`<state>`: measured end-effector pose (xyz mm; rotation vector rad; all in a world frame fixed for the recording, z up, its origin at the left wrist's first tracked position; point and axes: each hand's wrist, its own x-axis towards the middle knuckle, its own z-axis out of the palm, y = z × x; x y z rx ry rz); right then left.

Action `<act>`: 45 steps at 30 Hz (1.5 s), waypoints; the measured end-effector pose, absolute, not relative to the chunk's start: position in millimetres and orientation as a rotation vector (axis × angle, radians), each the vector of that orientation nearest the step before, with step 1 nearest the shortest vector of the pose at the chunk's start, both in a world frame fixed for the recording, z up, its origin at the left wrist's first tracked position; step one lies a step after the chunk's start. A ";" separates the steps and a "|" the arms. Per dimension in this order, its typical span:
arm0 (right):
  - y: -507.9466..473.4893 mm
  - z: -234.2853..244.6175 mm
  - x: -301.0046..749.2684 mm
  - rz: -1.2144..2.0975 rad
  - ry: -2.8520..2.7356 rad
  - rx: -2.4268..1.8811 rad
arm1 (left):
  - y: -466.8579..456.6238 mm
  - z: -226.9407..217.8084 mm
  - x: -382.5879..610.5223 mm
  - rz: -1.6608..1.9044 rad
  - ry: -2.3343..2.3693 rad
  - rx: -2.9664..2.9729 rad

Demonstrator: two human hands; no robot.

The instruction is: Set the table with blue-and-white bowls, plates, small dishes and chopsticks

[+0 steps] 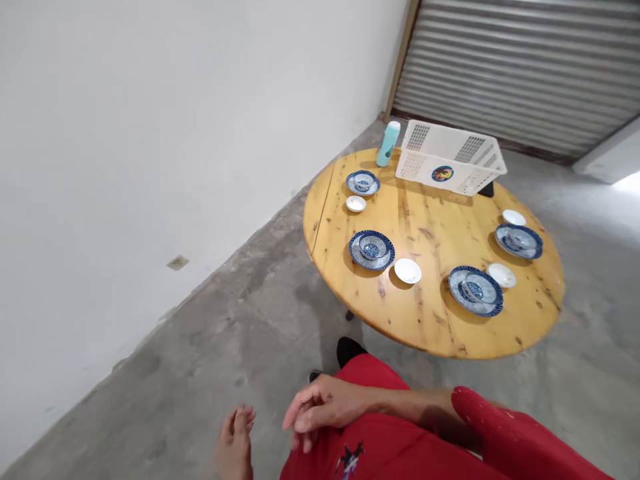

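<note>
My left hand (236,441) hangs over the floor at the bottom edge, loosely curled, with nothing visible in it. To its right, in front of the red clothing, my right hand (327,405) is relaxed and empty, its fingers bent and slightly apart. Neither hand touches the round wooden table (370,303). Nearest to them on it are a blue-patterned plate (357,257) with a matching bowl (373,247) inside and a small white dish (408,271) beside it. Another plate (495,308) bears a bowl (477,288), with a white dish (503,275) beside it.
More place settings include a plate (373,190) at far left and a plate (533,252) at right. A white plastic basket (470,175) and a turquoise bottle (387,147) stand at the back. A white wall (150,133) rises at left, a metal shutter (515,67) behind.
</note>
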<state>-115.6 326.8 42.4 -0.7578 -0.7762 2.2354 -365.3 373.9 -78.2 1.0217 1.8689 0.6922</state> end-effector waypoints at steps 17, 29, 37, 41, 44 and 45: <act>498.7 57.5 -65.2 1.793 -0.798 -0.710 | 606.0 -49.0 -220.6 0.368 1.442 1.355; 540.3 53.7 42.4 1.035 -0.407 -1.375 | 742.1 -8.8 -43.9 0.302 1.048 1.719; 546.6 37.6 69.3 0.632 0.018 -1.505 | 844.1 1.0 130.0 0.203 0.708 1.833; 578.4 31.6 82.3 0.496 0.159 -1.563 | 886.8 -6.4 220.3 0.117 0.617 1.895; 613.7 29.5 115.1 0.428 0.182 -1.625 | 913.0 -15.8 273.1 0.065 0.561 1.982; 626.6 30.1 129.2 0.409 0.175 -1.644 | 920.2 -19.3 287.5 0.049 0.544 2.019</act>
